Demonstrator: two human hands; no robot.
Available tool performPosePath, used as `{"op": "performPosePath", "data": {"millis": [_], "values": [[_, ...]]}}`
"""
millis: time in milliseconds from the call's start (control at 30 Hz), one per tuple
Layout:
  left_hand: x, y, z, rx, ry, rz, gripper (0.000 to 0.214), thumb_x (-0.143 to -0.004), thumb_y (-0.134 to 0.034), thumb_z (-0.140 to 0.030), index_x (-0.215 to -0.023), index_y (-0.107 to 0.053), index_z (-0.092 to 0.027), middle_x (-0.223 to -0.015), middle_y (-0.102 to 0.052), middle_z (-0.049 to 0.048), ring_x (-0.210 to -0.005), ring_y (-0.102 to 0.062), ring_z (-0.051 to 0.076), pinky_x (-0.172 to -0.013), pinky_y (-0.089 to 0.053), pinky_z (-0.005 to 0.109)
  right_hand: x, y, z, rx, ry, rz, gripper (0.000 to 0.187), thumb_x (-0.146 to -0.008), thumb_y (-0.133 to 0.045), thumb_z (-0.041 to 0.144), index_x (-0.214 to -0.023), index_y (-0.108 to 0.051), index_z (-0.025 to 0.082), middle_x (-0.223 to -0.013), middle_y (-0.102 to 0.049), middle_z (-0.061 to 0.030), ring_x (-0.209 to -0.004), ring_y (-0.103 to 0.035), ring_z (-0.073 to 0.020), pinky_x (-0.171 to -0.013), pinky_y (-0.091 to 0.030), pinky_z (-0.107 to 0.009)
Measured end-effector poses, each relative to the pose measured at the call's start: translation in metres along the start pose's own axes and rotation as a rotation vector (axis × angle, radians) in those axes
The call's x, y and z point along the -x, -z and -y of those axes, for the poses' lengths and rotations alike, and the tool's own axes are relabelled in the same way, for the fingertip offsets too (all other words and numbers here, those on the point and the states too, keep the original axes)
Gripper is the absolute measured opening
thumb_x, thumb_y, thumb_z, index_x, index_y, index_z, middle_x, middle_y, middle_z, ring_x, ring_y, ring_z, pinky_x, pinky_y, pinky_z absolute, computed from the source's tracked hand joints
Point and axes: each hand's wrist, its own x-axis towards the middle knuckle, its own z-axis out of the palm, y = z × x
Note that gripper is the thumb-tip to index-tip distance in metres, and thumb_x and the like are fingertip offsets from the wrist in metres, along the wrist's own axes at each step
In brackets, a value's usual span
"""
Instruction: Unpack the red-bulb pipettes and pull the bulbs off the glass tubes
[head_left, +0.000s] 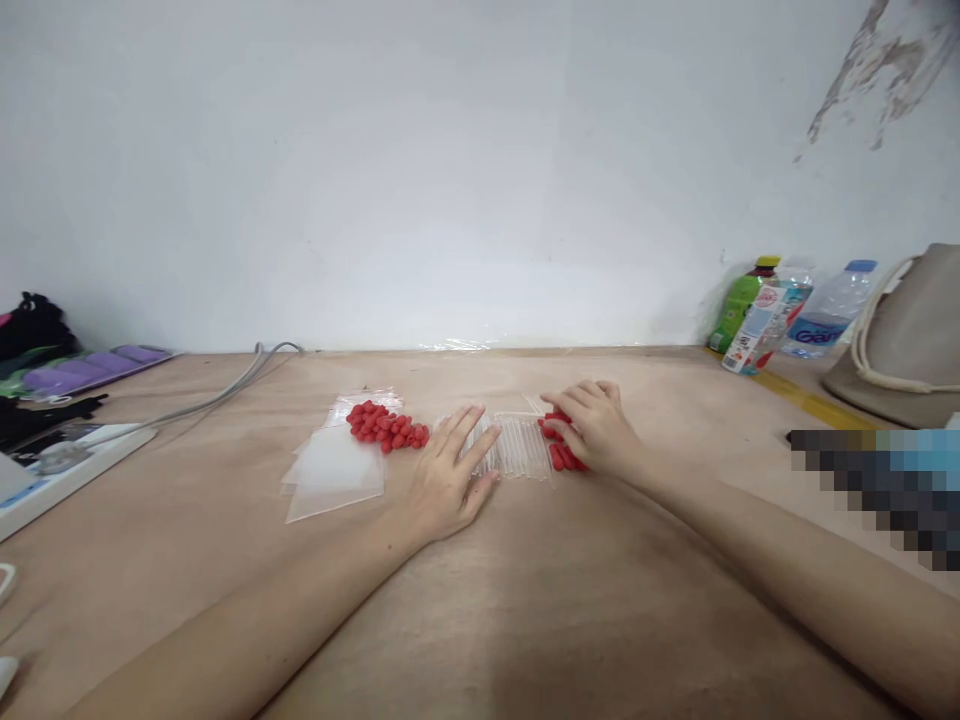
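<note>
In the middle of the table lies a row of thin clear plastic sticks [521, 447], side by side. My left hand [450, 480] rests over the left end of the row, fingers spread and flat. At the right end, my right hand [602, 428] curves over several small red pieces [564, 458], its thumb and forefinger closed around some of them. How many it grips is hidden. A heap of red teardrop-shaped pieces [379, 425] sits left of my left hand, partly on clear plastic bags. Beside the heap are translucent flat sheets [337, 475].
A white power strip [97, 450] with a grey cable [217, 392] lies at the left, near a purple item [97, 368]. Several bottles [765, 315] and a beige bag [911, 330] stand at the back right. A white wall [450, 180] borders the table's far edge.
</note>
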Motion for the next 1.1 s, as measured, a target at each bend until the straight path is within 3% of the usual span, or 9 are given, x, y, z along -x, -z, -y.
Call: {"op": "performPosePath", "data": {"millis": [133,267,500,633,767,1100], "values": [[0.0,-0.001,-0.001,-0.037,-0.018,0.015,0.044,-0.086,-0.045,-0.027,-0.128,-0.04,-0.017,-0.135,-0.039,0.0134,-0.128,-0.03,0.028,-0.1,-0.033,0.048,0.028,-0.008,0.013,0.02,0.132,-0.183,0.016,-0.084,-0.05,0.021,-0.092,-0.063,0.023,-0.081,-0.065,-0.0024,-0.077,-0.052,-0.0149,-0.079,-0.028,-0.035],[-0.002,-0.004,0.0,-0.058,-0.075,0.025,0.032,-0.086,-0.046,-0.026,-0.116,-0.052,-0.016,-0.125,-0.052,0.0116,-0.122,-0.04,0.027,-0.1,-0.033,0.048,0.031,-0.015,0.026,-0.011,0.157,-0.252,0.015,-0.083,-0.052,0.02,-0.089,-0.064,0.023,-0.082,-0.068,-0.0008,-0.08,-0.055,-0.0148,-0.082,-0.029,-0.036],[-0.011,-0.017,0.003,-0.039,-0.195,-0.055,0.019,-0.087,-0.046,-0.02,-0.098,-0.059,-0.012,-0.103,-0.065,0.0072,-0.105,-0.056,0.02,-0.097,-0.042,0.037,0.026,-0.015,0.031,-0.005,0.289,-0.253,0.021,-0.084,-0.049,0.018,-0.097,-0.064,0.024,-0.093,-0.069,-0.0005,-0.091,-0.059,-0.0168,-0.089,-0.034,-0.038],[-0.013,-0.018,0.006,-0.039,-0.217,-0.05,0.018,-0.088,-0.045,-0.019,-0.095,-0.06,-0.012,-0.102,-0.066,0.007,-0.104,-0.057,0.019,-0.096,-0.042,0.037,0.023,-0.019,0.031,0.055,0.314,-0.221,0.026,-0.085,-0.05,0.029,-0.106,-0.061,0.018,-0.104,-0.066,-0.0062,-0.1,-0.057,-0.02,-0.094,-0.039,-0.041],[-0.014,-0.019,0.006,-0.063,-0.221,-0.066,0.018,-0.088,-0.045,-0.019,-0.098,-0.059,-0.013,-0.103,-0.066,0.0061,-0.104,-0.057,0.02,-0.094,-0.043,0.038,0.022,-0.027,0.03,0.052,0.358,-0.239,0.022,-0.086,-0.047,0.02,-0.1,-0.063,0.016,-0.097,-0.068,-0.0053,-0.098,-0.06,-0.0194,-0.094,-0.043,-0.042],[-0.014,-0.014,0.003,0.006,-0.224,0.043,0.018,-0.088,-0.042,-0.017,-0.093,-0.059,-0.014,-0.101,-0.067,0.0058,-0.107,-0.056,0.02,-0.094,-0.041,0.039,0.023,-0.029,0.027,-0.04,0.472,-0.252,0.019,-0.084,-0.049,0.014,-0.095,-0.064,0.011,-0.094,-0.068,-0.0102,-0.095,-0.062,-0.0195,-0.089,-0.051,-0.036]]}}
